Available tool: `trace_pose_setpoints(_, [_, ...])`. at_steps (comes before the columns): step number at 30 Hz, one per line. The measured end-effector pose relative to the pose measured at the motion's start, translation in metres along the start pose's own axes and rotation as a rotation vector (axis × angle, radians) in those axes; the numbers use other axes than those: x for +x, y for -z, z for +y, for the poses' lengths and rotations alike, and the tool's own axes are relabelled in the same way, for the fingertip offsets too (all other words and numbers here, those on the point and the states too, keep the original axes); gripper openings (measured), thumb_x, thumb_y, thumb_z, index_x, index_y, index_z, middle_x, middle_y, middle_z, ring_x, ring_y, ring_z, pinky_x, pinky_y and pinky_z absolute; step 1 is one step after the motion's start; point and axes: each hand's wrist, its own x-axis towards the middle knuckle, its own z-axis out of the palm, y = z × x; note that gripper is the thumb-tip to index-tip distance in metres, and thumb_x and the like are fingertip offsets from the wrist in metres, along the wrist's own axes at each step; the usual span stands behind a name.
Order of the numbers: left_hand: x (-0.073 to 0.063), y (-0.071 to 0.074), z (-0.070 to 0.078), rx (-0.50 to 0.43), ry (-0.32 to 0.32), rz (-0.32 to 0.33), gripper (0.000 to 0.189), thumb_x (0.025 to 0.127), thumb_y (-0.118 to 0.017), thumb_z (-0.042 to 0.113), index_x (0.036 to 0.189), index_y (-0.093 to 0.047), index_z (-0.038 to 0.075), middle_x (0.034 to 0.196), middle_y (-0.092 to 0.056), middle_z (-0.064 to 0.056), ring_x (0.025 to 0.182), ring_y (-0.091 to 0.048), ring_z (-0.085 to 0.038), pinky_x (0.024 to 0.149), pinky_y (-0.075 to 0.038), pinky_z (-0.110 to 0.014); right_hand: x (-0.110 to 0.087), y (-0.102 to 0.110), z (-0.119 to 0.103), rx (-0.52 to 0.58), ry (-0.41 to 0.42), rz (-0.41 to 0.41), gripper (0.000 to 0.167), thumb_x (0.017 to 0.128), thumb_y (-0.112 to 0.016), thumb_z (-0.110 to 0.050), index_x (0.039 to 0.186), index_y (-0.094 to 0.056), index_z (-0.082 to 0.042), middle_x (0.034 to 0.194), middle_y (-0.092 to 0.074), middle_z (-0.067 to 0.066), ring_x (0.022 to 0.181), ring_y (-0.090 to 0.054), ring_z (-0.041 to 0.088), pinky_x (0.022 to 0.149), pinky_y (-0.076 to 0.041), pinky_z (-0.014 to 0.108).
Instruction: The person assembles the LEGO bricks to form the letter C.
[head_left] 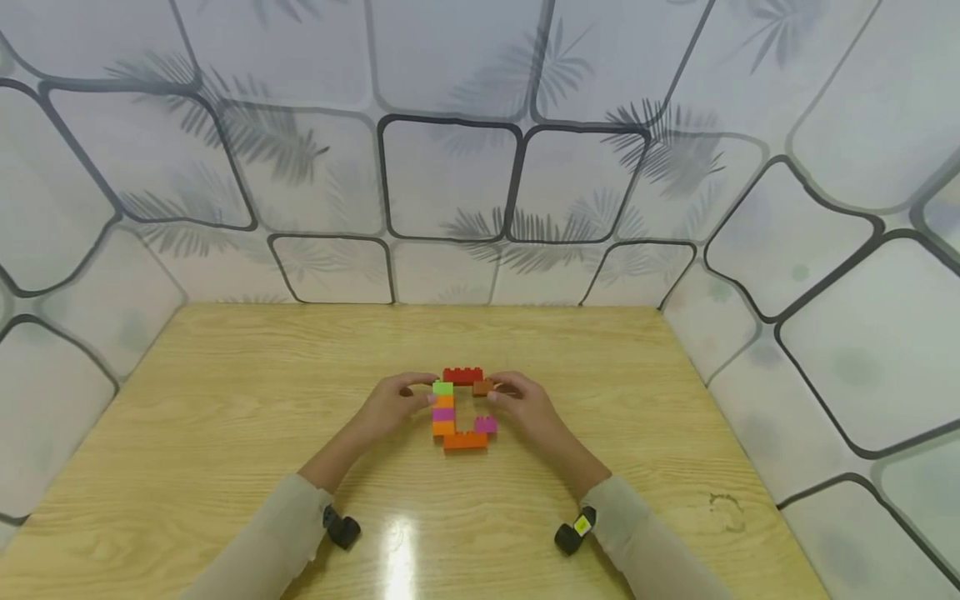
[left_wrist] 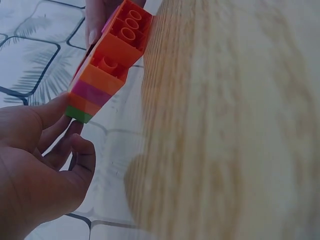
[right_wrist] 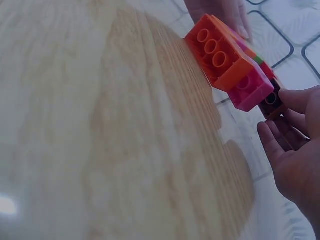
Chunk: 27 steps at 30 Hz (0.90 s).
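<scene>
Toy building bricks form a frame in front of me. Its left column has a green brick [head_left: 442,388] at the top, then orange, a purple brick [head_left: 443,414] and orange. A long red brick [head_left: 462,374] spans the top; a long orange brick [head_left: 465,442] spans the bottom, its hollow underside showing in both wrist views. On the right, a magenta brick [right_wrist: 251,90] and a brown brick [head_left: 482,388] have a gap between them. My left hand [head_left: 393,397] grips the column near its green end. My right hand [head_left: 529,407] pinches the brown brick between thumb and fingers.
The bricks and both hands are over a wood-grain table [head_left: 285,358]. Walls covered in a stone-and-leaf pattern [head_left: 450,183] enclose its back and sides. Black straps with small devices [head_left: 341,528] sit on both sleeved wrists.
</scene>
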Motion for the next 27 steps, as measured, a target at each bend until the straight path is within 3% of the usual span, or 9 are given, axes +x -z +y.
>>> trace_pose_setpoints(8, [0.0016, 0.0021, -0.0038, -0.013, 0.021, -0.009, 0.039, 0.097, -0.069, 0.026, 0.134, -0.065, 0.014, 0.137, -0.061, -0.012, 0.099, -0.058, -0.023, 0.076, -0.049, -0.032, 0.0046, -0.0015, 0.0019, -0.006, -0.030, -0.026, 0.029, 0.095, -0.070, -0.021, 0.123, -0.070, -0.011, 0.121, -0.068, 0.006, 0.112, -0.062, 0.023, 0.100, -0.050, 0.044])
trace_pose_setpoints(16, [0.0045, 0.0010, -0.0092, 0.001, 0.002, -0.053, 0.037, 0.097, -0.068, 0.020, 0.133, -0.066, 0.009, 0.132, -0.065, -0.012, 0.097, -0.059, -0.020, 0.078, -0.049, -0.031, 0.0068, -0.0029, 0.0068, -0.020, -0.033, -0.034, 0.029, 0.094, -0.072, -0.018, 0.121, -0.071, -0.009, 0.124, -0.068, 0.009, 0.118, -0.062, 0.028, 0.105, -0.047, 0.046])
trace_pose_setpoints(27, [0.0082, -0.0027, -0.0066, 0.017, 0.012, -0.076, 0.036, 0.097, -0.068, 0.017, 0.131, -0.066, 0.007, 0.133, -0.065, -0.013, 0.101, -0.059, -0.021, 0.079, -0.049, -0.031, 0.0058, 0.0000, 0.0081, 0.003, -0.049, -0.057, 0.031, 0.095, -0.070, -0.017, 0.125, -0.069, -0.008, 0.118, -0.069, 0.009, 0.108, -0.066, 0.023, 0.096, -0.053, 0.040])
